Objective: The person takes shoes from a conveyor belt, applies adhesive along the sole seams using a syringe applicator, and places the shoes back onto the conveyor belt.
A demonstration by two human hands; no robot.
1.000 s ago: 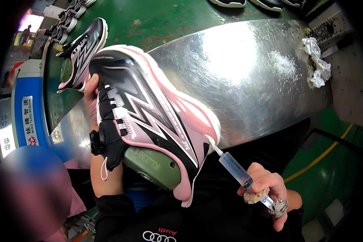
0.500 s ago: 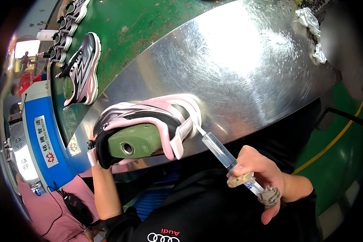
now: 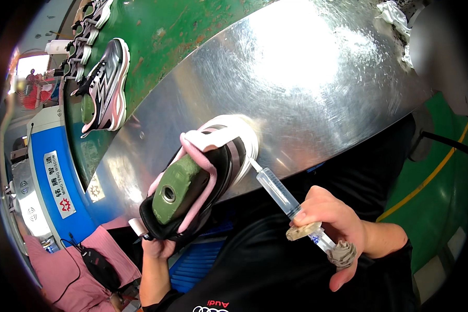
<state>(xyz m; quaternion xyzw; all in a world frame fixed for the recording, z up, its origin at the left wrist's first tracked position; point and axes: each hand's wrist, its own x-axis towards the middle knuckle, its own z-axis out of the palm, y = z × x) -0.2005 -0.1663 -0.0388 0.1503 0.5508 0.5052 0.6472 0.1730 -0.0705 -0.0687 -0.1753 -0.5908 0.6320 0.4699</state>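
A sneaker (image 3: 222,179) with a pink-edged collar and white sole stands tilted over the steel table's near edge, toe pointing away. Filling its opening is a green shoe last (image 3: 179,179) with a round metal-ringed hole. My left hand (image 3: 160,248) grips the heel end from below; the shoe hides most of its fingers. In my right hand (image 3: 335,218) is a clear syringe (image 3: 278,192), its fingers closed around the wrapped flange and its thumb beside the grey-wrapped plunger end. The syringe's white tip touches or nearly touches the sole edge near the toe.
Beyond the steel tabletop (image 3: 208,88) lies a green surface (image 3: 161,47) with another sneaker (image 3: 106,86) and several more in a row. White crumpled paper (image 3: 395,21) sits at the far right. A blue-and-white machine panel (image 3: 57,171) and a person in pink (image 3: 96,260) are at left.
My left hand has turned the sneaker, bringing its heel nearer me and its toe pointing farther away. The syringe has shifted slightly left with its tip still by the sole.
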